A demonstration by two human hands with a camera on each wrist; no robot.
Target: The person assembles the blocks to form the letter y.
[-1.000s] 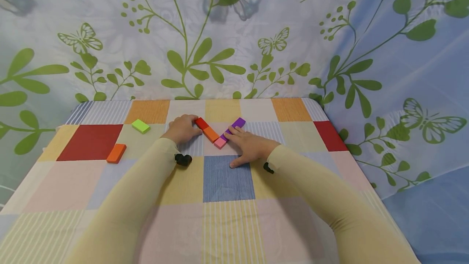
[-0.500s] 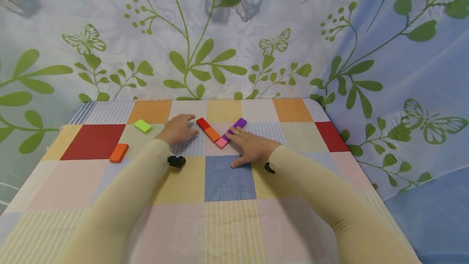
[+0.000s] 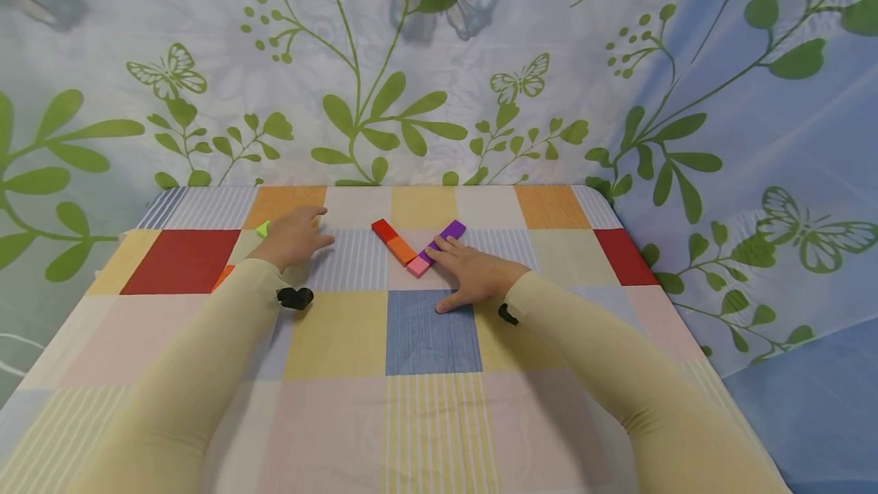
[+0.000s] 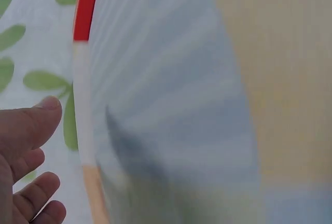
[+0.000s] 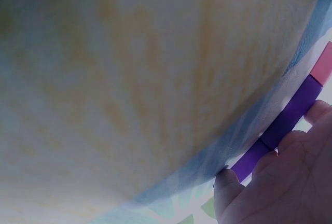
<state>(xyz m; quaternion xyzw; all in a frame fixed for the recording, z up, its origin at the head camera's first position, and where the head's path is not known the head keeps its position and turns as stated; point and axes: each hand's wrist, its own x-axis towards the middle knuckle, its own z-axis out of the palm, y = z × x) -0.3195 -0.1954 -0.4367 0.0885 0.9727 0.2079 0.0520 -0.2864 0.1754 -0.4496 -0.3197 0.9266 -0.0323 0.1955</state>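
In the head view, a V of small blocks lies on the patchwork cloth: a red block (image 3: 383, 230), an orange block (image 3: 402, 251) and a pink block (image 3: 418, 267) at the bottom, with two purple blocks (image 5: 293, 112) forming the right arm. My right hand (image 3: 480, 273) rests beside that arm, its spread fingertips on the purple blocks and its thumb out on the cloth. My left hand (image 3: 291, 237) is left of the V, fingers extended and holding nothing visible. It partly covers a lime green block (image 3: 264, 229).
Another orange block (image 3: 222, 277) lies farther left, partly hidden by the left sleeve (image 3: 206, 357). A curtain (image 3: 411, 59) with green leaves and butterflies hangs right behind the table's back edge, and more of it along the right side.
My left hand has let go of the red block's end and moved left, now overlapping the green block. The right hand and the V stay put; the head view has shifted slightly.
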